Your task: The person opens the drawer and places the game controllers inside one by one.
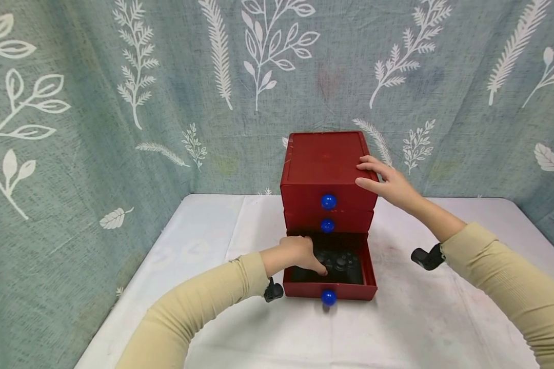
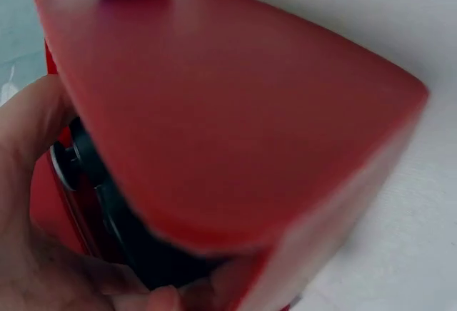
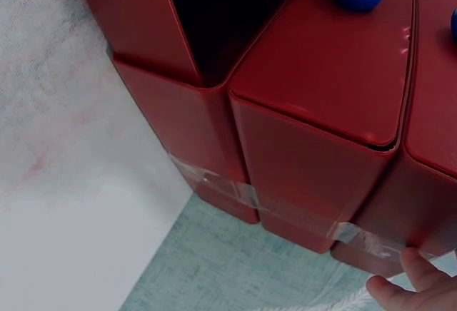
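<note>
A red three-drawer box [image 1: 325, 159] with blue ball knobs stands on the table, its bottom drawer [image 1: 304, 291] pulled out. Inside that drawer lies a black game controller [image 1: 343, 261]. My left hand [image 1: 300, 252] reaches into the drawer and grips the controller's left part, thumb toward the drawer front. From the left wrist, the drawer front hides much of the controller [image 2: 132, 232]. With loosely bent fingers, my right hand [image 1: 388, 184] rests at the box's upper right edge. In the right wrist view, its fingertips [image 3: 421, 272] show by the top drawer section.
Blue knobs [image 1: 328, 202] mark the two closed upper drawers. Clear tape [image 3: 246, 195] runs along the box's side. A white cloth [image 1: 424, 307] covers the table, and a leaf-patterned curtain [image 1: 240, 133] hangs behind and to the left.
</note>
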A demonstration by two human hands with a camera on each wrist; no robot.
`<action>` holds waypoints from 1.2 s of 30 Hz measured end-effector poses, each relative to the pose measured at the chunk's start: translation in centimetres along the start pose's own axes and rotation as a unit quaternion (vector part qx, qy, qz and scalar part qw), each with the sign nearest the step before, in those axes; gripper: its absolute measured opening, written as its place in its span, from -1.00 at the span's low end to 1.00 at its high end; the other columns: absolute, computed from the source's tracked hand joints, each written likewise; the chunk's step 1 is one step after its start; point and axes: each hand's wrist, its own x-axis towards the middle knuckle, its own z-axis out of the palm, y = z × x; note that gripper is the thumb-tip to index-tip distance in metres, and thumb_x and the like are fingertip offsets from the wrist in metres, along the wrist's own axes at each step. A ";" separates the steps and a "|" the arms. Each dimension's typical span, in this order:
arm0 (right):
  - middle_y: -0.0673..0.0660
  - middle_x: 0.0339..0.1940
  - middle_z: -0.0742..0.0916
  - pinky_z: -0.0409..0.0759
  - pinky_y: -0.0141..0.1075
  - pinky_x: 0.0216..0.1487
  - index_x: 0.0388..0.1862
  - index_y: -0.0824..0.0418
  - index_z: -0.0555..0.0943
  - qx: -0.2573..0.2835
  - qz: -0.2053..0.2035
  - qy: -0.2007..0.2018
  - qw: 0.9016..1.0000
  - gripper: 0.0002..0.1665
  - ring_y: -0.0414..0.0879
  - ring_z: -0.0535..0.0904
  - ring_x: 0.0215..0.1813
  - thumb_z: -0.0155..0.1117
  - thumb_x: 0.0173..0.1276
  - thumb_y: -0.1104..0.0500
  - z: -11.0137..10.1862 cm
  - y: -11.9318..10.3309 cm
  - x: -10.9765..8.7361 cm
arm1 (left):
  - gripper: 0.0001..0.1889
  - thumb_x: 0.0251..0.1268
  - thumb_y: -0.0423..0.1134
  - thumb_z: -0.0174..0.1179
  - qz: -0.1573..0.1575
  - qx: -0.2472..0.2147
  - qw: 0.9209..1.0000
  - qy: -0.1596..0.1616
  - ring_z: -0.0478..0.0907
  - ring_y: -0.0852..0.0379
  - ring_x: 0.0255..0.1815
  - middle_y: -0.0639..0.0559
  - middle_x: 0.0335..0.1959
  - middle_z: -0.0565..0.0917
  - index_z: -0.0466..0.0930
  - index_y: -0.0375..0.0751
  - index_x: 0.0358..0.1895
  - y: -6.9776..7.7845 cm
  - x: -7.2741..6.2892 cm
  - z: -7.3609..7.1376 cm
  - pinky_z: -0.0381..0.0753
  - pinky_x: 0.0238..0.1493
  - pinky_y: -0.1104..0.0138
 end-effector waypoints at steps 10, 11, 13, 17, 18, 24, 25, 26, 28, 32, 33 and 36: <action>0.01 0.45 0.17 0.02 0.18 0.29 0.31 0.17 0.33 -0.001 -0.004 0.004 1.000 -0.38 -0.04 -0.09 0.48 0.13 0.32 -0.01 0.1 0.1 0.0 | -0.33 -0.24 0.39 0.25 -0.001 0.034 0.998 -0.044 0.48 0.21 -0.43 0.10 -0.28 0.64 0.62 -0.06 -0.13 0.1 0.4 -0.2 0.49 -0.41 0.33; 0.02 0.45 0.17 0.02 0.18 0.30 0.31 0.17 0.33 -0.001 -0.004 0.004 1.000 -0.38 -0.04 -0.09 0.48 0.13 0.32 0.00 0.1 0.1 0.0 | -0.33 -0.25 0.39 0.25 0.001 0.034 0.998 -0.045 0.48 0.21 -0.43 0.10 -0.28 0.64 0.62 -0.07 -0.14 0.1 0.4 -0.2 0.49 -0.41 0.33; 0.01 0.45 0.17 0.02 0.18 0.30 0.31 0.17 0.33 -0.002 -0.003 0.004 1.000 -0.39 -0.04 -0.09 0.48 0.13 0.32 0.00 0.1 0.1 0.0 | -0.33 -0.26 0.40 0.25 0.005 0.036 0.998 -0.044 0.48 0.21 -0.44 0.10 -0.29 0.64 0.62 -0.07 -0.16 0.0 0.4 -0.2 0.49 -0.41 0.33; 0.02 0.46 0.16 0.01 0.19 0.30 0.31 0.18 0.32 0.000 -0.001 0.002 1.000 -0.39 -0.04 -0.10 0.48 0.13 0.32 0.03 0.1 0.1 0.0 | -0.27 -0.27 0.42 0.24 0.018 0.039 0.998 -0.039 0.51 0.20 -0.38 0.09 -0.24 0.65 0.60 -0.08 -0.09 -0.2 0.4 0.0 0.52 -0.34 0.31; 0.02 0.46 0.16 0.01 0.19 0.30 0.31 0.18 0.32 0.000 0.001 0.001 1.000 -0.40 -0.04 -0.10 0.48 0.13 0.33 0.04 0.1 0.2 0.0 | -0.25 -0.27 0.42 0.24 0.022 0.039 0.998 -0.036 0.52 0.19 -0.35 0.08 -0.22 0.65 0.59 -0.09 -0.07 -0.3 0.4 0.1 0.53 -0.32 0.31; 0.05 0.46 0.15 0.01 0.19 0.30 0.32 0.21 0.31 0.000 0.004 0.003 1.000 -0.40 -0.01 -0.10 0.48 0.13 0.32 0.10 0.1 0.4 0.2 | -0.12 -0.26 0.41 0.25 0.041 0.027 0.999 0.000 0.56 0.09 -0.19 -0.01 -0.07 0.63 0.50 -0.19 0.09 -0.7 0.1 0.5 0.54 -0.14 0.21; 0.05 0.46 0.16 0.01 0.19 0.30 0.32 0.21 0.31 0.000 0.004 0.004 1.000 -0.40 -0.01 -0.10 0.48 0.13 0.32 0.09 0.1 0.3 0.2 | -0.10 -0.26 0.40 0.25 0.044 0.021 0.999 0.007 0.57 0.07 -0.17 -0.03 -0.05 0.62 0.47 -0.20 0.12 -0.8 0.0 0.6 0.54 -0.13 0.20; 0.04 0.46 0.16 0.01 0.19 0.30 0.31 0.21 0.32 -0.002 0.003 0.004 1.000 -0.40 -0.02 -0.10 0.48 0.13 0.32 0.08 0.1 0.3 0.1 | -0.09 -0.24 0.39 0.26 0.049 0.016 0.999 0.015 0.57 0.06 -0.15 -0.04 -0.03 0.62 0.45 -0.21 0.15 -0.9 -0.1 0.7 0.54 -0.11 0.18; 0.03 0.46 0.16 0.01 0.18 0.30 0.31 0.19 0.32 -0.004 0.001 0.004 1.000 -0.40 -0.03 -0.09 0.48 0.13 0.33 0.05 0.1 0.2 0.1 | -0.09 -0.22 0.38 0.26 0.058 0.005 0.998 0.029 0.57 0.04 -0.14 -0.05 -0.03 0.62 0.41 -0.20 0.18 -1.1 -0.4 0.8 0.55 -0.13 0.18; 0.01 0.46 0.17 0.01 0.17 0.31 0.31 0.18 0.33 -0.002 -0.004 0.003 1.000 -0.39 -0.05 -0.09 0.48 0.13 0.33 0.01 0.1 0.2 0.0 | -0.14 -0.17 0.35 0.26 0.082 -0.014 0.995 0.062 0.59 0.06 -0.22 -0.05 -0.11 0.64 0.41 -0.16 0.19 -1.4 -1.2 0.9 0.56 -0.25 0.23; 0.01 0.45 0.17 0.01 0.17 0.31 0.31 0.18 0.33 -0.002 -0.005 0.003 1.000 -0.39 -0.05 -0.09 0.48 0.13 0.33 0.00 0.1 0.1 0.0 | -0.15 -0.16 0.34 0.26 0.090 -0.018 0.993 0.069 0.59 0.07 -0.24 -0.04 -0.13 0.65 0.41 -0.15 0.19 -1.4 -1.4 1.0 0.56 -0.29 0.25; 0.01 0.45 0.17 0.02 0.16 0.31 0.31 0.19 0.33 -0.001 -0.007 0.003 1.000 -0.38 -0.05 -0.08 0.48 0.13 0.32 -0.01 0.1 0.1 0.0 | -0.17 -0.12 0.33 0.25 0.114 -0.033 0.989 0.086 0.60 0.10 -0.27 -0.02 -0.16 0.67 0.40 -0.11 0.21 -1.4 -1.9 1.2 0.55 -0.35 0.29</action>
